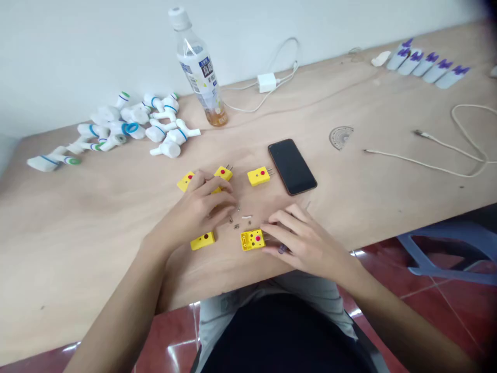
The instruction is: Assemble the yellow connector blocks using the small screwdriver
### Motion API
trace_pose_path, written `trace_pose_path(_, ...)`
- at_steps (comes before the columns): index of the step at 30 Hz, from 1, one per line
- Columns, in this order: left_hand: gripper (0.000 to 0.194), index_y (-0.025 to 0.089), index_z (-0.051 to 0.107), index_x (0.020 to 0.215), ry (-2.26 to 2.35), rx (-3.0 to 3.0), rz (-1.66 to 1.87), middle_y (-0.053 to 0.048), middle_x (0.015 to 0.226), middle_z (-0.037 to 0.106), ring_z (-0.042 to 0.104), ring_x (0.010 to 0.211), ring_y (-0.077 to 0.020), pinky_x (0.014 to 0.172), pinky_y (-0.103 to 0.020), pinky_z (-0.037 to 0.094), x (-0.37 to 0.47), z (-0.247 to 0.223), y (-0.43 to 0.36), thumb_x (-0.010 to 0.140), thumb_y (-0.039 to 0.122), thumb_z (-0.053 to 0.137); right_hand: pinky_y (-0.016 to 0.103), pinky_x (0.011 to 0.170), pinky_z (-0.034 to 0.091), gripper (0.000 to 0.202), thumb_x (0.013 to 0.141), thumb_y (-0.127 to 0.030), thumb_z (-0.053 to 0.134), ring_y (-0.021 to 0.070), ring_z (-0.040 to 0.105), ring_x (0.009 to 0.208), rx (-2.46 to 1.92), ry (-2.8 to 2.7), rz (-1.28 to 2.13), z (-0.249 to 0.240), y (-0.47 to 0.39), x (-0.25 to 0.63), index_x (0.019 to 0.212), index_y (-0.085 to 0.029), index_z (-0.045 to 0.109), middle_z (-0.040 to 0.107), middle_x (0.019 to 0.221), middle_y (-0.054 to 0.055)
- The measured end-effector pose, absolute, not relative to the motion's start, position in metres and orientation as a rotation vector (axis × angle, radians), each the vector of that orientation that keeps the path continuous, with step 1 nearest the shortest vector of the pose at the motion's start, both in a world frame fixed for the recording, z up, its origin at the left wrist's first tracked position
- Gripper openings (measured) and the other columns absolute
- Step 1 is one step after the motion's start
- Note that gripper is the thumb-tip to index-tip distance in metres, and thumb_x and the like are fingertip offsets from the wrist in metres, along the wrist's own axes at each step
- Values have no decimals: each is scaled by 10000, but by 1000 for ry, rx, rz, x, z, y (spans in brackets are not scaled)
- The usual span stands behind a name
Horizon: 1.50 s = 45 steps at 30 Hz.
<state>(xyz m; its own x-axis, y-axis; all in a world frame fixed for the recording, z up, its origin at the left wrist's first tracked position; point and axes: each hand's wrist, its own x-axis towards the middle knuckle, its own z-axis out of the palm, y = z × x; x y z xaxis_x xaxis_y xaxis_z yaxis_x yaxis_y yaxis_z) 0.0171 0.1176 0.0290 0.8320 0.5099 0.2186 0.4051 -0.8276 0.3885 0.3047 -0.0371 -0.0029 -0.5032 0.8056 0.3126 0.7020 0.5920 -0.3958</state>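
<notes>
My left hand (205, 203) reaches over several yellow plugs, its fingers bent and apart, partly covering one plug. Another yellow plug (258, 176) with two metal pins lies beyond the hands. My right hand (298, 235) is curled beside an opened yellow plug housing (252, 240), with its fingertips near the pins. A dark purple handle tip (282, 248) shows beneath the right fingers. Between the hands lie small screws (236, 226) and a small whitish strip (247, 216). A yellow cover (202, 241) rests just below my left hand.
A black phone (292, 167) lies beyond my right hand. A bottle (202, 72) stands near the wall, right of white jointed parts (170, 147). Further right are a protractor (341, 137), a white cable (423, 168) and purple-topped containers (427, 65).
</notes>
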Motion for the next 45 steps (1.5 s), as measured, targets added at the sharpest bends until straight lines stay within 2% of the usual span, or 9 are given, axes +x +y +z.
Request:
trace_pose_path(9, 223, 228, 859, 1097, 629, 2728, 381, -94, 1301, 792, 604, 1184, -310, 1078, -509, 504, 29, 29, 113, 1169, 243, 648, 499, 1040, 568, 288, 1138, -305, 694, 315, 596, 1100, -1204, -2361, 241, -2, -37, 303, 1360, -128, 741, 737, 1215, 133)
trace_pose_path(17, 219, 225, 852, 1133, 607, 2700, 378, -100, 1300, 797, 621, 1152, -304, 1069, -517, 502, 23, 23, 116, 1177, 268, 643, 501, 1059, 561, 317, 1139, -310, 703, 317, 593, 1125, -1185, -2367, 230, -2, -36, 303, 1392, -123, 740, 745, 1222, 135)
trace_pose_path(25, 297, 213, 796, 1058, 635, 2690, 293, -82, 1221, 810, 666, 1109, -280, 1041, -487, 474, 27, 28, 119, 1214, 264, 549, 503, 1069, 566, 292, 1134, -291, 704, 314, 588, 1133, -1182, -2372, 232, -3, -35, 303, 1373, -126, 732, 756, 1237, 130)
trace_pose_path(30, 251, 226, 788, 1097, 663, 2662, 343, -75, 1222, 800, 644, 1144, -285, 1049, -468, 490, 31, 46, 95, 1214, 264, 569, 505, 1035, 573, 309, 1136, -290, 700, 317, 584, 1119, -1174, -2374, 213, -3, -35, 302, 1381, -104, 734, 758, 1237, 147)
trace_pose_path(33, 210, 243, 790, 1215, 630, 2631, 311, -66, 1261, 796, 616, 1211, -286, 1046, -426, 521, 36, 55, 73, 1216, 278, 583, 505, 1011, 571, 310, 1139, -284, 693, 314, 589, 1091, -1161, -2385, 184, -2, -34, 302, 1372, -85, 739, 761, 1213, 148)
trace_pose_path(36, 233, 236, 775, 1239, 579, 2606, 248, -65, 1268, 789, 621, 1222, -275, 1068, -413, 534, 41, 59, 62, 1229, 269, 545, 499, 1023, 570, 288, 1148, -288, 679, 314, 600, 1094, -1155, -2393, 180, -1, -34, 302, 1337, -84, 754, 766, 1192, 146)
trace_pose_path(45, 274, 219, 772, 1157, 523, 2618, 115, -54, 1162, 788, 619, 1103, -265, 1029, -421, 532, 50, 57, 67, 1235, 251, 512, 493, 1046, 556, 258, 1131, -270, 691, 314, 595, 1091, -1145, -2394, 181, -6, -33, 304, 1311, -108, 779, 769, 1171, 151)
